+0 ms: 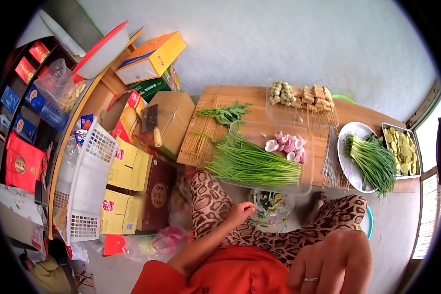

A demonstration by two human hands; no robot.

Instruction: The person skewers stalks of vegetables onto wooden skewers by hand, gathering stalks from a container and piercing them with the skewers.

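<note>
My left hand (243, 212) is above my left thigh, its fingers curled together, with nothing visible in them. Beside it, below the table edge, is a clear plastic bag (273, 208) with green scraps. My right hand (332, 262), wearing a ring, is raised close to the camera; its fingers bend down and their tips are cut off by the frame. On the table in front, a clear plastic tray (306, 184) holds long green chives (259, 161) and peeled purple shallots (288, 144). Leafy greens (228, 113) lie to its left, on thin wooden skewers (201, 139).
A clear container (274, 117) of skewered food stands at the table's back. To the right are metal skewers (332, 159), a white oval plate (350, 169) of greens and a tray of sliced vegetables (402, 147). Boxes, a cleaver (152, 122) and a white basket (90, 181) are left.
</note>
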